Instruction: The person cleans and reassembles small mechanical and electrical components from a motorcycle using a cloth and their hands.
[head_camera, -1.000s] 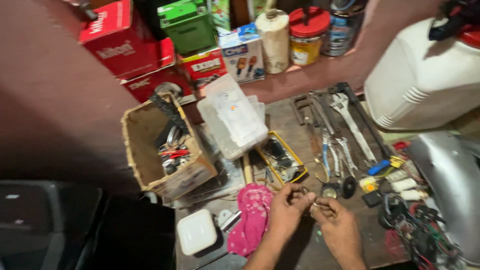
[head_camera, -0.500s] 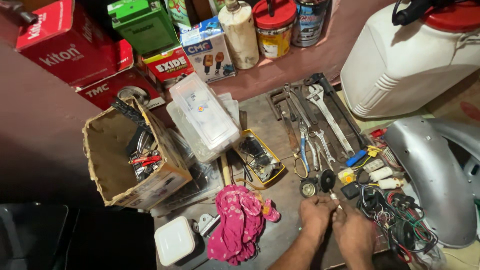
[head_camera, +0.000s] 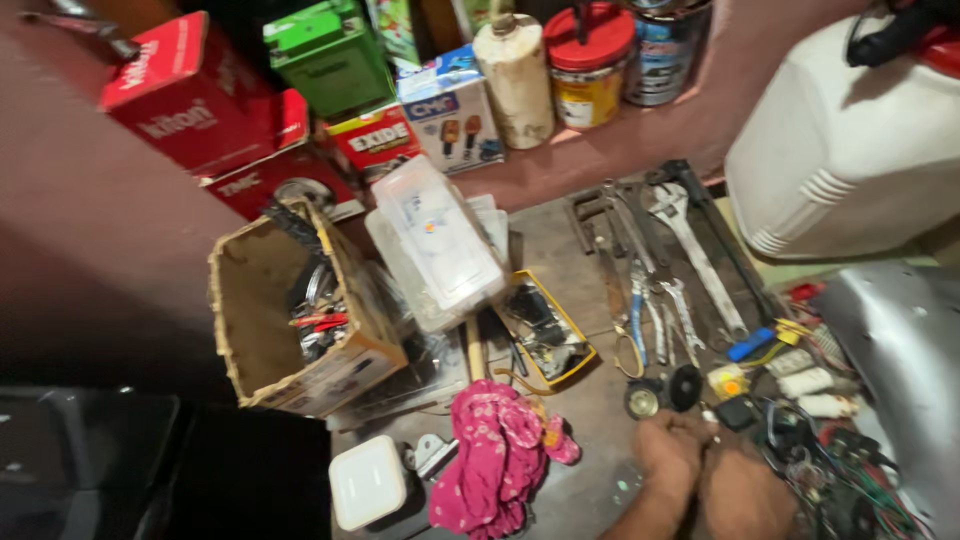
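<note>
Pressing together low — 2 hands (head_camera: 712, 478), fingers curled, beside wiring (head_camera: 840, 480).

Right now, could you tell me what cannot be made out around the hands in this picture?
- Head view: whatever the left hand and right hand pinch; fingers and blur hide it.
- Wire bundle: cut by the bottom edge.
- Cardboard box contents: shadowed, too small.
</note>
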